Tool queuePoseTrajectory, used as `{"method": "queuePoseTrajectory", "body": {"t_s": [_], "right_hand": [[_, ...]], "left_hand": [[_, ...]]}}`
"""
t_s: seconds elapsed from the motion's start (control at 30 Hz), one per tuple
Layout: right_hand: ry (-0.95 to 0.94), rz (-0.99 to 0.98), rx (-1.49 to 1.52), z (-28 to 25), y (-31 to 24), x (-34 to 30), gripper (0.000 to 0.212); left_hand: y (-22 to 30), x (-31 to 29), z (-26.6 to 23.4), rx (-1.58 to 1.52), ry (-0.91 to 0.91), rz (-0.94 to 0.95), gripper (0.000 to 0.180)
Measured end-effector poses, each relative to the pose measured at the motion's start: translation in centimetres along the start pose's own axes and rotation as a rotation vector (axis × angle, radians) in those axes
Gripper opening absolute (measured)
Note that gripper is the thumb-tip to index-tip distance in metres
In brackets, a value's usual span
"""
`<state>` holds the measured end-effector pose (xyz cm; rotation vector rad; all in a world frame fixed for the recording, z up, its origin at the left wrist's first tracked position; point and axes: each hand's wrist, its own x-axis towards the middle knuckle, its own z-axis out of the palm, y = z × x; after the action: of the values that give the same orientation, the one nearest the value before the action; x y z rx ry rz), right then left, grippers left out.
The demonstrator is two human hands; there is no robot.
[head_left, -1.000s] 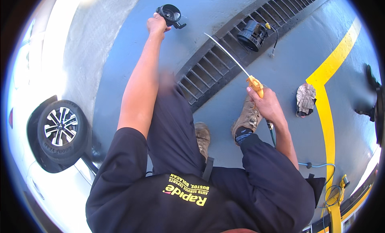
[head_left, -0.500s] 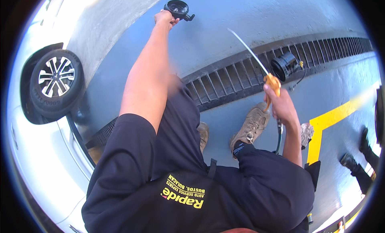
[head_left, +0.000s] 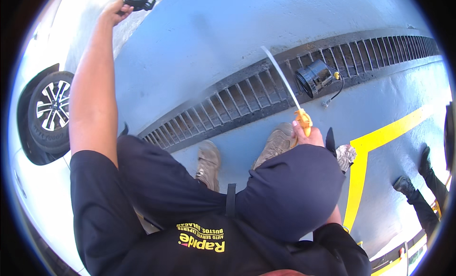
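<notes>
Far out at the upper left, my left hand (head_left: 116,12) grips a round black plastic housing part (head_left: 137,0) with a short side spout; the top picture edge cuts it off. My right hand (head_left: 311,137), partly hidden behind my raised knee, is closed around a yellow air blow gun (head_left: 303,120). The gun's long pale nozzle points up and leftward, away from the part in my left hand. A black cylindrical canister (head_left: 315,78) lies on its side on the floor grate, beyond the blow gun. From its end trails a thin cable with a yellow fitting.
A metal drain grate (head_left: 228,102) crosses the blue floor. At the left stands a white vehicle, its wheel (head_left: 53,106) showing. A crumpled silvery item (head_left: 346,156) lies near my right knee, beside a yellow floor line (head_left: 358,181). Another person's shoes (head_left: 404,185) are at the right.
My left hand has carried the black part up and left, toward the picture's edge. My right hand and blow gun sit lower and farther left, now partly behind my knee. The view has shifted.
</notes>
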<state>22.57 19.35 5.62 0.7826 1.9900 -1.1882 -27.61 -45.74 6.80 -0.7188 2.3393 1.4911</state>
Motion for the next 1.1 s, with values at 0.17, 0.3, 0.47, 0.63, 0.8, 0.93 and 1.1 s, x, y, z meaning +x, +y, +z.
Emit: {"method": "queuePoseTrajectory", "body": {"t_s": [0.17,0.3,0.47,0.63,0.8,0.93,1.1], "right_hand": [[0.218,0.158,0.113,-1.9,-2.5,-4.7,0.057],[-0.066,0.042,-0.109,-2.8,0.8,-1.1,0.055],[-0.241,0.063,-0.072,1.0,-7.5,-1.2,0.053],[-0.089,-0.016,-0.149,5.9,-12.3,-0.9,0.051],[-0.212,0.09,-0.07,11.3,-19.0,-1.4,0.048],[-0.037,-0.02,-0.455,13.6,-25.5,-5.4,0.053],[0.048,-0.168,-0.423,17.4,-35.1,-7.0,0.055]], "left_hand": [[6.2,4.9,-7.0,-0.207,0.061,-0.14,0.025],[6.9,7.1,-0.1,-0.338,0.004,-0.095,0.019],[8.3,9.9,-3.8,-0.488,0.027,-0.169,0.02],[7.0,14.5,0.9,-0.777,0.184,-0.169,0.015],[3.5,17.1,4.7,-0.907,0.201,-0.163,0.021],[2.5,16.9,5.7,-0.926,0.236,-0.177,0.028],[0.4,18.1,5.7,-0.845,0.281,-0.2,0.042]]}}
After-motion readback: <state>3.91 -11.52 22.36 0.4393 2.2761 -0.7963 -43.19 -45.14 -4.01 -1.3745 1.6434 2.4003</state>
